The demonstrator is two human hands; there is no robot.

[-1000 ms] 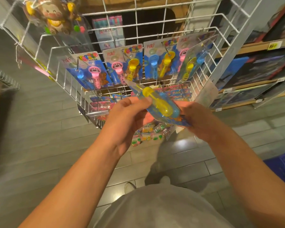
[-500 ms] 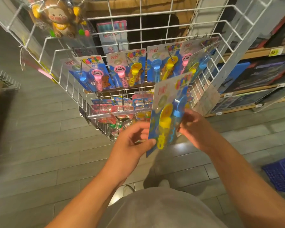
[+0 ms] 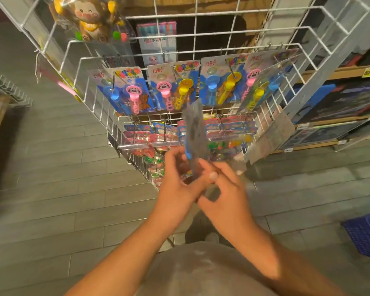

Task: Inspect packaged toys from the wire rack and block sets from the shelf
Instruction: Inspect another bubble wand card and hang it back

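A carded bubble-wand toy pack (image 3: 194,133) stands nearly upright in front of the white wire rack (image 3: 222,35), its grey back turned to me and blurred. My left hand (image 3: 179,184) holds its lower end, thumb on the card. My right hand (image 3: 226,189) grips the same lower end from the right. Several matching packs with blue, pink and yellow wands (image 3: 175,86) hang on the rack's hooks behind it.
A bagged plush monkey (image 3: 90,16) hangs at the rack's top left. Smaller packets (image 3: 150,135) fill the lower tier. Wooden shelves with flat boxed sets (image 3: 340,103) stand at right. A blue basket (image 3: 367,233) sits on the grey plank floor.
The pack has been turned over between my hands: a second ago it lay flat, then its printed front faced me, now its grey back does. Both hands have closed in at its lower end.
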